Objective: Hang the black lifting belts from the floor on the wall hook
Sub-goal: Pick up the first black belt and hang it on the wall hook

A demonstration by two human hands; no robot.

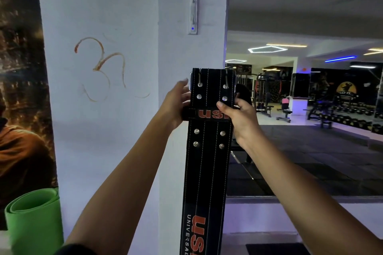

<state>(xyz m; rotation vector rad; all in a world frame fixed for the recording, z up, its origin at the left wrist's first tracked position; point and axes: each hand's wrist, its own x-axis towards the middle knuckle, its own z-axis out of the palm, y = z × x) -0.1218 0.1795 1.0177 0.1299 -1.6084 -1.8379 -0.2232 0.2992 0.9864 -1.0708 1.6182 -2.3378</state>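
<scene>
A black lifting belt [207,161] with orange lettering and metal rivets hangs straight down in front of the white pillar. Its buckle end is at the top, about chest height. My left hand [176,103] grips the belt's left edge by the loop. My right hand [238,114] holds the right edge, thumb across the front. A white hook rail [193,0] with several hooks is mounted upright on the pillar, well above the belt's top. A dark strap end shows behind my right hand; I cannot tell what it belongs to.
The white pillar [103,109] bears an orange painted symbol. A rolled green mat [34,221] stands at lower left under a wall poster [20,89]. To the right a gym hall opens with benches, machines and dumbbell racks [342,114].
</scene>
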